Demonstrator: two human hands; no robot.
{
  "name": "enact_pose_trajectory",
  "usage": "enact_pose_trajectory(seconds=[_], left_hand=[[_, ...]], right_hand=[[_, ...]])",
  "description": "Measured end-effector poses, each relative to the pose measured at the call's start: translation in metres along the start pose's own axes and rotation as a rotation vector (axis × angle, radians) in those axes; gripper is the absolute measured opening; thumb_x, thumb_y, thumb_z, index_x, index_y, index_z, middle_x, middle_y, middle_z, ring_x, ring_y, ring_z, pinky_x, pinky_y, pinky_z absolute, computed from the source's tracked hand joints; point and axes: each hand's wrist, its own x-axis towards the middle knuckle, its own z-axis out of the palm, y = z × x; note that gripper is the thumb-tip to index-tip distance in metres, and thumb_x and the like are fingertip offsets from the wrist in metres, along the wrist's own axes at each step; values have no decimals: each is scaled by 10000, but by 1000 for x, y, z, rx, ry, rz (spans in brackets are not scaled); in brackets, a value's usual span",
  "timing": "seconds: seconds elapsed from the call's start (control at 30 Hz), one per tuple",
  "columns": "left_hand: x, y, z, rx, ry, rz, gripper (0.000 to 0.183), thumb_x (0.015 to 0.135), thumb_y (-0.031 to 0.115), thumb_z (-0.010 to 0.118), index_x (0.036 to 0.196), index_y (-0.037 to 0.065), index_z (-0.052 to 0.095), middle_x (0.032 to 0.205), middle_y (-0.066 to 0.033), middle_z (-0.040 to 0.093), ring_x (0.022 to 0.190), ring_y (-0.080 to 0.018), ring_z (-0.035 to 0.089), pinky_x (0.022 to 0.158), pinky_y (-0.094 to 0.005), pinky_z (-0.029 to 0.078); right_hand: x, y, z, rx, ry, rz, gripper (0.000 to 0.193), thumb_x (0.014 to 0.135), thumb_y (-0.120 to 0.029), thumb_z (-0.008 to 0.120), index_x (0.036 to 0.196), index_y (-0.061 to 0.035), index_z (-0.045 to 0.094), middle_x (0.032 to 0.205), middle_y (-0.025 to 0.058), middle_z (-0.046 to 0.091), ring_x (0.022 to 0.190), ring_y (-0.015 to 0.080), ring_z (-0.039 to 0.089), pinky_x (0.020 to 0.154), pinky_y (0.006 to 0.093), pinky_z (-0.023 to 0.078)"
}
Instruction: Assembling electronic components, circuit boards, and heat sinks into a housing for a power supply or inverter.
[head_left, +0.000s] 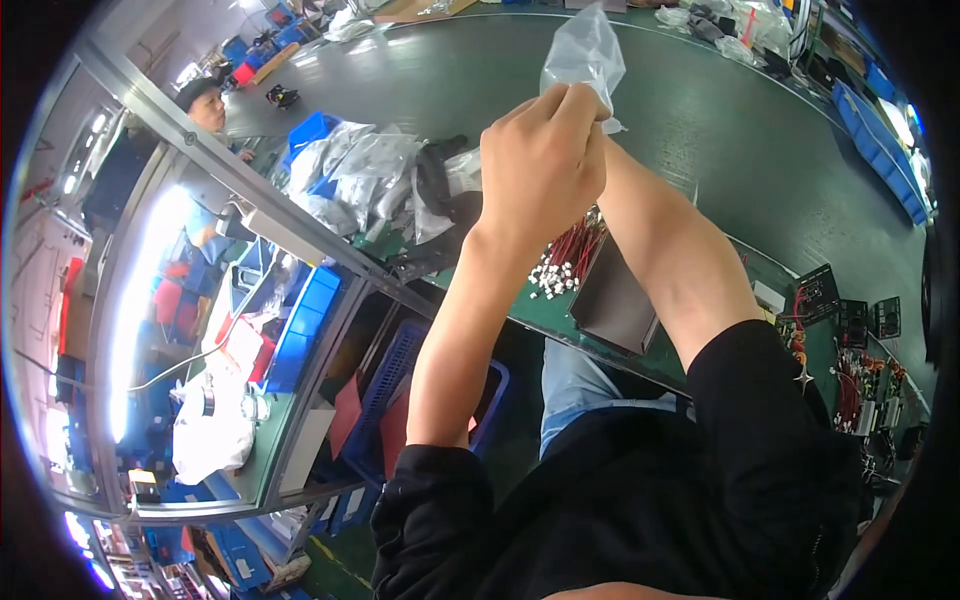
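Observation:
A clear plastic bag (585, 48) sticks up beyond my raised hands over the green work surface. My left hand (540, 160) is closed, its fingers pinched on the lower end of the bag. Close behind it is my right hand (603, 165), mostly hidden by the left, so its fingers do not show. Below the hands lies a bundle of red wires with white connectors (560, 272) on the green bench. Beside the bundle stands a dark grey box or tray (615, 305), partly covered by my right forearm.
Clear and grey bags (370, 165) are heaped on the left around a blue bin (312, 135). A metal frame post (240, 175) crosses the left side. Circuit boards with wires (865, 385) lie at right. A person (205, 105) is at far left.

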Motion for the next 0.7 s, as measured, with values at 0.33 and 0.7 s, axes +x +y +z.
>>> enact_pose_trajectory(seconds=[0.33, 0.7], left_hand=[[2, 14, 18, -73, 89, -9, 69, 808, -22, 692, 844, 28, 661, 748, -94, 664, 649, -225, 686, 553, -286, 532], [28, 0, 16, 362, 213, -2, 110, 812, 23, 683, 849, 79, 597, 781, -83, 651, 661, -293, 664, 560, -380, 510]], right_hand=[[-2, -9, -25, -404, 20, 92, 306, 999, -272, 544, 1251, -129, 642, 1211, 63, 686, 1153, 265, 640, 949, 409, 524], [9, 11, -67, -821, 75, 217, 284, 997, -225, 534, 1233, -146, 670, 1214, 79, 700, 1137, 278, 652, 966, 436, 511]])
